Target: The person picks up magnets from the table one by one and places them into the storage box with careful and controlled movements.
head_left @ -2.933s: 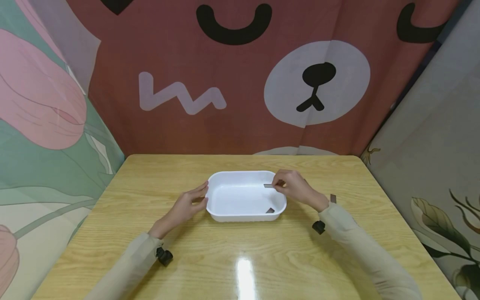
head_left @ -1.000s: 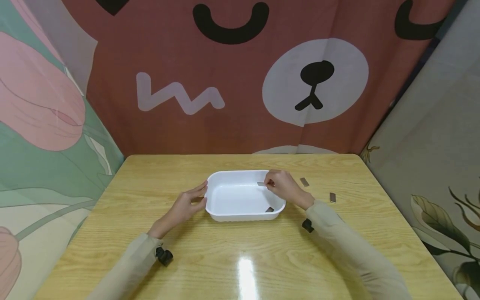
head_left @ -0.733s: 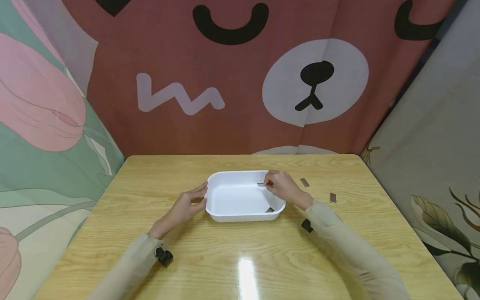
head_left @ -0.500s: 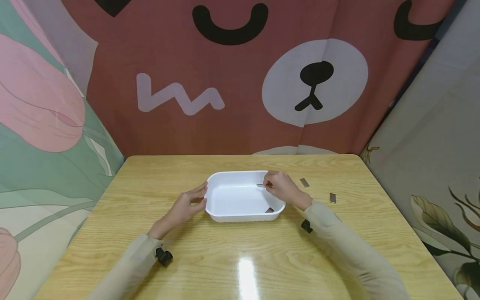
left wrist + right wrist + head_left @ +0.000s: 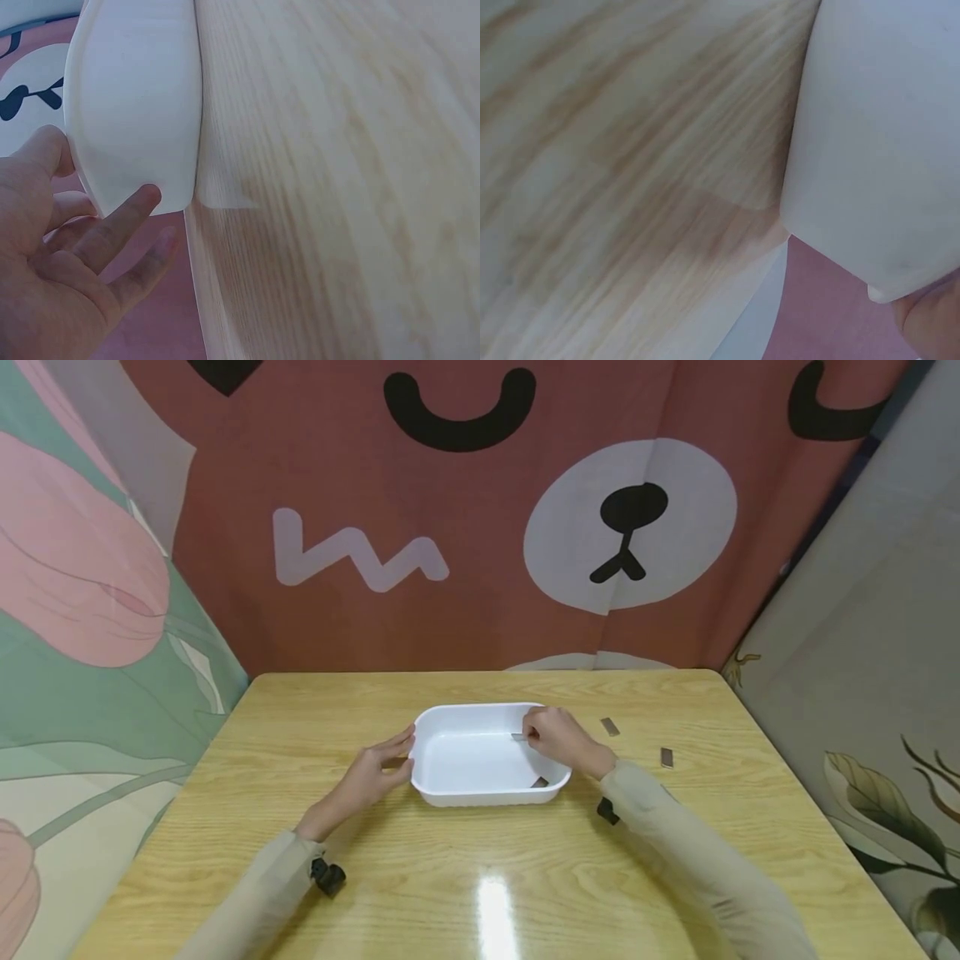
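A white oblong tray (image 5: 480, 793) with rounded corners stands on the wooden table in the head view. My left hand (image 5: 366, 777) touches its left end with spread fingers; in the left wrist view a fingertip (image 5: 152, 193) lies against the tray's outer wall (image 5: 135, 97). My right hand (image 5: 558, 739), over the tray's right end, pinches a small flat grey rectangular piece (image 5: 517, 737), mostly covered by the fingers. Another grey piece (image 5: 540, 782) lies inside at the near right corner. The right wrist view has only a bit of hand (image 5: 937, 319) below the tray wall (image 5: 877, 142).
Two more small grey pieces lie on the table right of the tray, one farther back (image 5: 610, 727) and one nearer the right side (image 5: 667, 758). The wooden table (image 5: 420, 877) ends at a hanging cloth (image 5: 360, 627) printed with a bear.
My right hand has moved left and slightly down over the tray with the pinched piece. The table pieces its arm had covered now show fully. My left hand stays at the tray's end.
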Demonstrator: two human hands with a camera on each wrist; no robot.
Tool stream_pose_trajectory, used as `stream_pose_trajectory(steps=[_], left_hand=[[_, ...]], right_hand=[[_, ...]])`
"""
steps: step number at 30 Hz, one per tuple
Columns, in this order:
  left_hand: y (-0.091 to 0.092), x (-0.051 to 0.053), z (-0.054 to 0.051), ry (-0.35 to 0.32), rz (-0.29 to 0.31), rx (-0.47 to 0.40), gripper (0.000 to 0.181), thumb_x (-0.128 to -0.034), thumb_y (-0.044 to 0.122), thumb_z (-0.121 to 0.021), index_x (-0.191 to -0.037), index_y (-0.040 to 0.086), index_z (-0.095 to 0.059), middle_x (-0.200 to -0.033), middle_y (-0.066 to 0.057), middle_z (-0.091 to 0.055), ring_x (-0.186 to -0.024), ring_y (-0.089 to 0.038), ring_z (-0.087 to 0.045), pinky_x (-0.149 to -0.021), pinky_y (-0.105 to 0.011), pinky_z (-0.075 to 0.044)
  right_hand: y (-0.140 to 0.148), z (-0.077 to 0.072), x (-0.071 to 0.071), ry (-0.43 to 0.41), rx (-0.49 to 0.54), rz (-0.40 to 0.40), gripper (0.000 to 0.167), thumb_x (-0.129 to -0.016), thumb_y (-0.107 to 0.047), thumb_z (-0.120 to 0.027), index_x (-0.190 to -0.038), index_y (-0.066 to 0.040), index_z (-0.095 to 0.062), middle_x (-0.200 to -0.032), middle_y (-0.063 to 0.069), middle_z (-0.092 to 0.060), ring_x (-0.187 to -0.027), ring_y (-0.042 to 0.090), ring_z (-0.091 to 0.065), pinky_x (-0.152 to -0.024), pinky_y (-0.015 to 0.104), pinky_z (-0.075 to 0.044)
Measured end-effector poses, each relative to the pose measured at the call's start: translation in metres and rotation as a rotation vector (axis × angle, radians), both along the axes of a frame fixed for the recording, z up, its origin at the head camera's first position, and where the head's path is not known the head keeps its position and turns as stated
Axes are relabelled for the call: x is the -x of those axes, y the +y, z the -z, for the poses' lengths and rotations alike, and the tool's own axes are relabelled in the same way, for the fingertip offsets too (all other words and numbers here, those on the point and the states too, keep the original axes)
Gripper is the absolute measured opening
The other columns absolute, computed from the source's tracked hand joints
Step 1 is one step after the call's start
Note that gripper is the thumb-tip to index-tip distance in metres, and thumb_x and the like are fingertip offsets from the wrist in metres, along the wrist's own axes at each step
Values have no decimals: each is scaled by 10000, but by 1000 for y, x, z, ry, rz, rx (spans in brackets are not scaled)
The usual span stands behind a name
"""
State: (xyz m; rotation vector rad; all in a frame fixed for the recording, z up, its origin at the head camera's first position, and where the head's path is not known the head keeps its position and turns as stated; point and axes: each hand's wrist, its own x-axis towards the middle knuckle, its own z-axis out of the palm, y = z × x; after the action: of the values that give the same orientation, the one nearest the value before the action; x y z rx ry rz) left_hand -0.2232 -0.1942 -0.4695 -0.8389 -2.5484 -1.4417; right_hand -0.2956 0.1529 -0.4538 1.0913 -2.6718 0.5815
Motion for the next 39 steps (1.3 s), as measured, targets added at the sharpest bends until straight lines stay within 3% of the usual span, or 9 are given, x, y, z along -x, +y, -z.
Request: stream_pose_trajectory(steps=[5,11,16,19,23,29,34,39], left_hand=[[1,-1,-1,-7,-4,15,447,-937,-24,-640,-1345,-127,-490,-1495,-224,-383,-1118,-373,-628,-832,-270,-585],[6,-5,-8,4,-7,21,435,-940,-61,-617,-1332,-172,-464,-1480,-276,-369,-1094,-429,-625,-838,-373,-595],[10,-13,-22,7,0,5,423,-930,-99,-602,-1305,-220,-451,-1453,-334,-365,-1059,-458,-630,-828,-400,-598],[9,-11,-19,7,-8,4,421,-933,-85,-611,-1309,-205,-466,-1457,-310,-384,-1041,-427,-650,-824,-357,-599],[3,-4,-5,0,-13,8,432,-948,-34,-622,-1335,-161,-478,-1484,-246,-390,-1077,-385,-646,-836,-307,-591],[0,-1,1,-3,-9,-7,435,-942,-26,-633,-1334,-147,-488,-1485,-229,-396,-1111,-382,-629,-834,-270,-586],[3,-5,-4,6,-18,-6,426,-932,-68,-627,-1320,-171,-484,-1471,-266,-393,-1078,-412,-637,-830,-279,-584],[9,-15,-20,9,-11,-22,413,-918,-120,-607,-1293,-221,-466,-1440,-340,-380,-1063,-475,-620,-828,-352,-590]], right_hand=[[-3,-1,3,-5,-53,14,225,-795,84,-696,-685,-103,-637,-647,-32,-565,-572,96,-454,-494,205,-415],[-7,-3,3,-49,-100,50,153,-761,91,-688,-817,-49,-716,-700,3,-623,-582,91,-474,-507,198,-431],[-9,-4,3,-62,-123,40,259,-772,92,-686,-646,-106,-576,-575,-48,-437,-527,79,-354,-471,183,-288],[-9,-3,4,-71,-132,39,347,-781,85,-693,-595,-138,-504,-551,-61,-387,-519,75,-331,-474,178,-264],[-11,-1,3,-61,-144,53,325,-788,92,-677,-607,-138,-535,-569,-46,-458,-532,85,-376,-473,180,-310],[-13,1,0,20,-164,68,243,-822,90,-663,-662,-88,-620,-644,4,-578,-576,129,-467,-482,227,-430],[-14,4,-1,87,-191,69,174,-859,55,-684,-722,-52,-677,-720,64,-651,-617,175,-570,-512,285,-527],[-14,5,-1,123,-226,70,148,-869,54,-677,-758,-38,-709,-762,85,-666,-669,206,-621,-543,311,-570]])
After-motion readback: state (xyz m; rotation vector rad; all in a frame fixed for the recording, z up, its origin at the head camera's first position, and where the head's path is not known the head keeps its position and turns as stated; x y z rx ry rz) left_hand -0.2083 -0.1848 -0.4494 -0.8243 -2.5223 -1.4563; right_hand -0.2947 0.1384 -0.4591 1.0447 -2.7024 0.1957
